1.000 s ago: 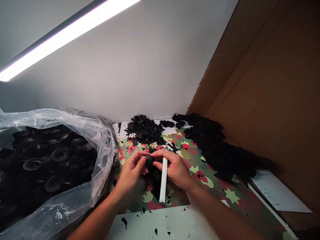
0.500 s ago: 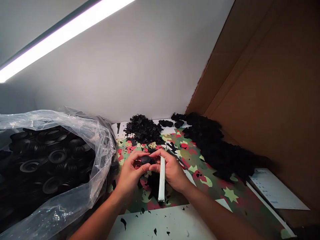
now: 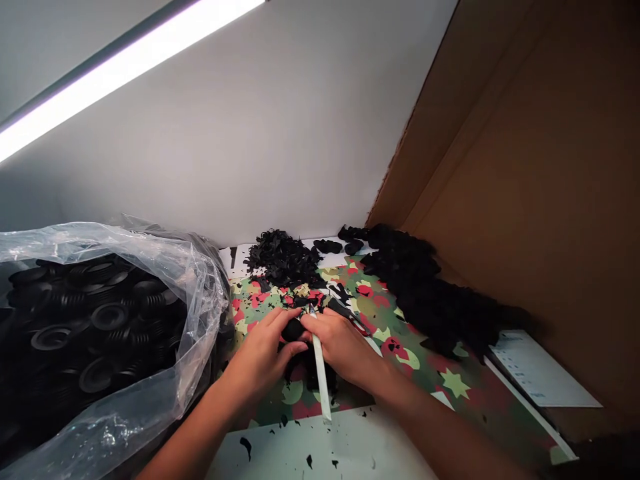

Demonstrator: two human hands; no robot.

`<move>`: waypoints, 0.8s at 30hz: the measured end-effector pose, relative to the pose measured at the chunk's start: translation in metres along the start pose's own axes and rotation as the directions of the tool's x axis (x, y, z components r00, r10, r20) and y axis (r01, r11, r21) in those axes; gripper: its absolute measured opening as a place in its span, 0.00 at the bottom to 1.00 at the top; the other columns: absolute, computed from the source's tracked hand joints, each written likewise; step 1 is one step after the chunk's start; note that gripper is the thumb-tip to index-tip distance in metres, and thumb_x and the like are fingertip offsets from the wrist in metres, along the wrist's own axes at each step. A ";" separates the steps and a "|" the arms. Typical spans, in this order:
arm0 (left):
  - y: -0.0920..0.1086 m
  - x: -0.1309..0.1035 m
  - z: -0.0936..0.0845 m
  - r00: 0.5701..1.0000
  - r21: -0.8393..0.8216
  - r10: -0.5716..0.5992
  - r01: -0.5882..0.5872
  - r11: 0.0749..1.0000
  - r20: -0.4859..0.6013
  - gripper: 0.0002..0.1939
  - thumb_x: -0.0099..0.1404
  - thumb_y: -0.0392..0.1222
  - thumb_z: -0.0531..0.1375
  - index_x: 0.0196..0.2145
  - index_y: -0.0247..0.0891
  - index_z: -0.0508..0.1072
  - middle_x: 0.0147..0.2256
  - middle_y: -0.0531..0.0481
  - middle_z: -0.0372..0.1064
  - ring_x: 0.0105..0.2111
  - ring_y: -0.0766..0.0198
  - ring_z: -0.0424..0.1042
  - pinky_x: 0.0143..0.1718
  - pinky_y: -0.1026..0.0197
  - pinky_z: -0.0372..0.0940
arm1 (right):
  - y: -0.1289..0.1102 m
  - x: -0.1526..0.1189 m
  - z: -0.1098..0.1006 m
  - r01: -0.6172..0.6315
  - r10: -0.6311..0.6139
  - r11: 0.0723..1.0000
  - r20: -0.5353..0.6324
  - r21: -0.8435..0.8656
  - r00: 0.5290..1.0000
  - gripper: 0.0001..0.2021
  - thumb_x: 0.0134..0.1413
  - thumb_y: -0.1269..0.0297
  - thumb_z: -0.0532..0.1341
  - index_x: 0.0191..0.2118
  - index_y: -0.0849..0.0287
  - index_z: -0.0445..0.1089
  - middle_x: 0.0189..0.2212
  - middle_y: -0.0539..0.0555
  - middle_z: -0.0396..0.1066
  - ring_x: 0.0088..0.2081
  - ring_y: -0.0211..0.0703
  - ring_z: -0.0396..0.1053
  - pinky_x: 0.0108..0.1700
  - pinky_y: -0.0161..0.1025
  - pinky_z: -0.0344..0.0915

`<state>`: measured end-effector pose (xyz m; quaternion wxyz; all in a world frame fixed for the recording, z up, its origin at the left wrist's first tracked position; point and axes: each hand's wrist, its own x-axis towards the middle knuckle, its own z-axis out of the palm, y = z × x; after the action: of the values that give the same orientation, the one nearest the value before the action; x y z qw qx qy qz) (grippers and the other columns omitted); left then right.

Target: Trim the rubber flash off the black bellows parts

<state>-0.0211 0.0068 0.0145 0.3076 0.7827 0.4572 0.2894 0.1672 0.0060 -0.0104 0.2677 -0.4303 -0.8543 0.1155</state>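
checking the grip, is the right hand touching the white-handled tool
Touching: the head view shows the white-handled tool held in the right hand, handle crossing it.

The left hand [image 3: 260,350] and the right hand [image 3: 346,345] are bare, with slender, tapering fingers [image 3: 295,347] and smooth-looking backs (finer marks are too small to tell). The left forearm [image 3: 200,420] and right forearm [image 3: 420,415] are bare too, narrow at the wrists [image 3: 228,390], broadening toward the lower edge of view
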 end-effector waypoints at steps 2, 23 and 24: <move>-0.001 -0.002 0.000 1.000 0.068 0.022 -0.023 0.997 0.015 0.18 0.64 0.37 0.63 0.51 0.44 0.75 0.47 0.44 0.76 0.44 0.52 0.76 0.47 0.51 0.70 | -0.002 -0.001 0.002 0.012 -0.012 0.999 0.003 -0.031 1.000 0.13 0.63 0.74 0.59 0.26 0.56 0.63 0.23 0.49 0.72 0.24 0.40 0.58 0.32 0.38 0.53; 0.017 0.003 0.026 0.865 -0.798 -0.502 0.301 0.522 -0.001 0.18 0.50 0.54 0.70 0.22 0.36 0.76 0.19 0.54 0.69 0.19 0.67 0.64 0.21 0.66 0.57 | -0.012 -0.002 0.001 0.252 -0.288 0.951 -0.218 -0.180 0.933 0.15 0.62 0.74 0.53 0.23 0.57 0.64 0.17 0.48 0.61 0.22 0.39 0.52 0.32 0.41 0.46; 0.020 0.002 0.028 0.857 -0.836 -0.515 0.299 0.460 0.022 0.19 0.49 0.55 0.71 0.22 0.36 0.75 0.17 0.55 0.67 0.18 0.67 0.63 0.20 0.66 0.57 | -0.012 -0.002 0.001 0.251 -0.289 0.951 -0.232 -0.181 0.929 0.16 0.62 0.75 0.53 0.23 0.57 0.63 0.17 0.48 0.61 0.22 0.39 0.52 0.32 0.41 0.46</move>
<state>0.0112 -0.0050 0.0117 0.6365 0.3769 0.4781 0.4735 0.1594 -0.0031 -0.0066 0.3563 -0.3384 -0.8699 -0.0429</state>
